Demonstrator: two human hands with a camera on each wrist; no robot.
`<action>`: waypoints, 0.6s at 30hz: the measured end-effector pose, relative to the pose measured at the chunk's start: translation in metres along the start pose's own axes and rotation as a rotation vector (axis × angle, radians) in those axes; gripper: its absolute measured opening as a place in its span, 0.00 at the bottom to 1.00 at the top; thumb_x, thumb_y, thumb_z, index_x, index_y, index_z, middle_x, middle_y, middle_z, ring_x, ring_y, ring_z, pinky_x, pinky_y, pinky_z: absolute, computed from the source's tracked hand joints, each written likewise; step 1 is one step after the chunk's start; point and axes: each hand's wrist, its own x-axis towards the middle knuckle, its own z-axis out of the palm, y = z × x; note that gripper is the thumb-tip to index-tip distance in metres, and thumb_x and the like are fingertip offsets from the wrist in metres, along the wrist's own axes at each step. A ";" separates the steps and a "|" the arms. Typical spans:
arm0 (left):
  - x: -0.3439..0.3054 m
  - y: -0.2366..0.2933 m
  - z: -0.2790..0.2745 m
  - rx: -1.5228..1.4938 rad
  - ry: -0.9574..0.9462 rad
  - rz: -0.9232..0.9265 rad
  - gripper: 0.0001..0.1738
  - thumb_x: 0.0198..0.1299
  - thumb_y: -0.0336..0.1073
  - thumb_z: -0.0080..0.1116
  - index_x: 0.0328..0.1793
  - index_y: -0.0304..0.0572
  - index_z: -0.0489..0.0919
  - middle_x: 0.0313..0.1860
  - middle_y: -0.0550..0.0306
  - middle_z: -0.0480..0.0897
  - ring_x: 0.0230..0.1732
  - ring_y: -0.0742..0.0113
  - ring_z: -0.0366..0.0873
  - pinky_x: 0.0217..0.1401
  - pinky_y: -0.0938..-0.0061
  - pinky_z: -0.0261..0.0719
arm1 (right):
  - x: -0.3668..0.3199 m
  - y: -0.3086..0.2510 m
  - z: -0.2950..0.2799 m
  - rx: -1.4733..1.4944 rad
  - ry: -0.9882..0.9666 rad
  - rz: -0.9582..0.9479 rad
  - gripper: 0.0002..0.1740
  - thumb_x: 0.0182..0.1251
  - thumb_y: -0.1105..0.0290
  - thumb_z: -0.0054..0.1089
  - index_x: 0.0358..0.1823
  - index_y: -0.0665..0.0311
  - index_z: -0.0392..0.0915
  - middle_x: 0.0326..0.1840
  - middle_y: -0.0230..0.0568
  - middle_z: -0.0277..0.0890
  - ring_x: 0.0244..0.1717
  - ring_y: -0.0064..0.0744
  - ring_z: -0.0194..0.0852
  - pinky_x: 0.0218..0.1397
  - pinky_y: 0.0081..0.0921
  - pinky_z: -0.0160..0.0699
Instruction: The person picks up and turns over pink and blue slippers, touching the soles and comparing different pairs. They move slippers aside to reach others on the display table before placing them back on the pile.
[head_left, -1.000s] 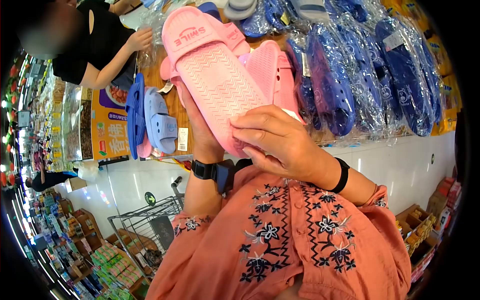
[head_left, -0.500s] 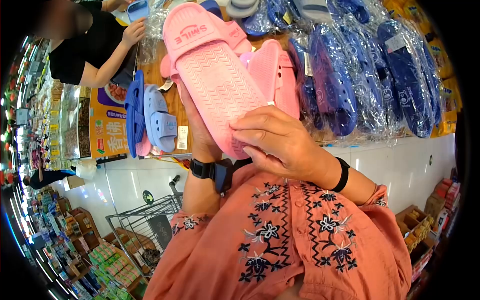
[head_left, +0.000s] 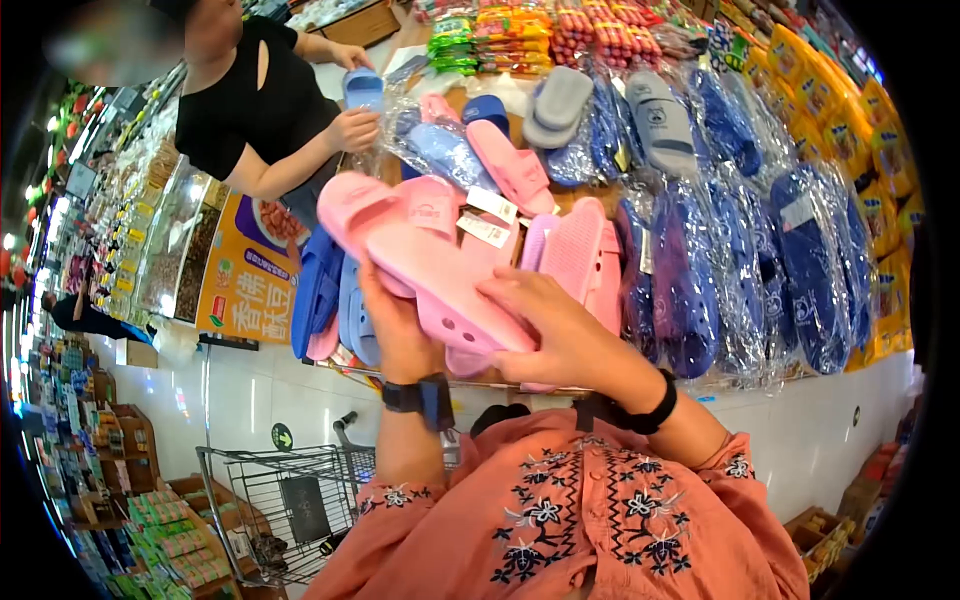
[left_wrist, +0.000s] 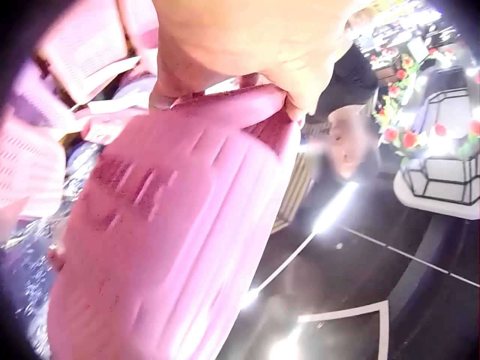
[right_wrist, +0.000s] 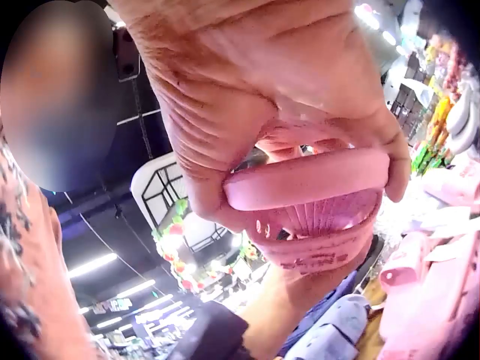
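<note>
Item: pink slippers [head_left: 440, 280], a pair, centre of the head view; ridged soles, white tags [head_left: 485, 215] at 12 o'clock.
Left hand [head_left: 400, 335]: grip clamped on the pair from beneath.
Right hand [head_left: 560, 335]: grip clamped on the heel end, 4 o'clock.
Plastic bags [head_left: 800, 270]: 3 o'clock, blue slippers inside.
Shopping cart [head_left: 260, 500]: 7 o'clock, contents dark and unclear.

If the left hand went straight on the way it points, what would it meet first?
Likely the bagged slippers laid out beyond the pink slippers that the left hand holds; depth is unclear in the head view.
</note>
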 end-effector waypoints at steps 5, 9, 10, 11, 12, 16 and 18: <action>0.015 0.054 -0.046 -0.142 0.042 0.129 0.34 0.70 0.57 0.54 0.74 0.42 0.69 0.62 0.45 0.81 0.60 0.51 0.81 0.56 0.54 0.82 | 0.034 0.015 -0.033 1.331 -0.016 0.443 0.39 0.67 0.50 0.63 0.74 0.63 0.67 0.69 0.50 0.73 0.68 0.45 0.74 0.65 0.46 0.79; -0.002 0.071 -0.069 -0.132 0.005 0.119 0.37 0.68 0.59 0.55 0.76 0.46 0.69 0.64 0.44 0.79 0.57 0.49 0.80 0.46 0.58 0.81 | 0.087 0.051 -0.003 1.790 0.152 0.363 0.38 0.71 0.47 0.59 0.76 0.58 0.66 0.73 0.47 0.70 0.70 0.49 0.72 0.64 0.56 0.79; -0.007 0.073 -0.078 -0.146 -0.038 0.100 0.36 0.68 0.59 0.57 0.76 0.48 0.69 0.66 0.44 0.78 0.59 0.47 0.79 0.47 0.58 0.81 | 0.097 0.063 0.005 1.844 0.141 0.328 0.38 0.71 0.46 0.58 0.76 0.57 0.65 0.74 0.47 0.69 0.71 0.51 0.71 0.65 0.59 0.77; -0.009 0.072 -0.088 -0.169 -0.030 0.075 0.38 0.68 0.59 0.56 0.77 0.45 0.68 0.66 0.39 0.77 0.58 0.47 0.80 0.47 0.58 0.81 | 0.105 0.073 0.013 1.862 0.139 0.349 0.37 0.71 0.46 0.58 0.76 0.56 0.65 0.74 0.47 0.68 0.71 0.52 0.70 0.64 0.61 0.77; -0.014 0.071 -0.090 -0.174 -0.009 0.057 0.38 0.69 0.60 0.56 0.77 0.45 0.67 0.66 0.38 0.77 0.58 0.47 0.80 0.47 0.58 0.81 | 0.112 0.079 0.020 1.879 0.134 0.373 0.37 0.72 0.46 0.58 0.76 0.56 0.65 0.75 0.47 0.68 0.71 0.53 0.70 0.64 0.63 0.77; -0.030 0.071 -0.094 -0.189 0.060 0.013 0.40 0.70 0.60 0.54 0.79 0.42 0.64 0.65 0.35 0.77 0.57 0.48 0.80 0.45 0.59 0.81 | 0.125 0.089 0.041 1.881 0.154 0.526 0.36 0.73 0.46 0.56 0.76 0.56 0.64 0.76 0.47 0.67 0.71 0.53 0.69 0.63 0.65 0.77; -0.034 0.069 -0.097 -0.169 0.078 0.000 0.41 0.70 0.61 0.53 0.79 0.42 0.64 0.65 0.34 0.77 0.56 0.49 0.80 0.45 0.60 0.80 | 0.125 0.089 0.052 1.881 0.109 0.533 0.35 0.74 0.46 0.53 0.75 0.56 0.65 0.75 0.47 0.68 0.70 0.51 0.72 0.62 0.64 0.78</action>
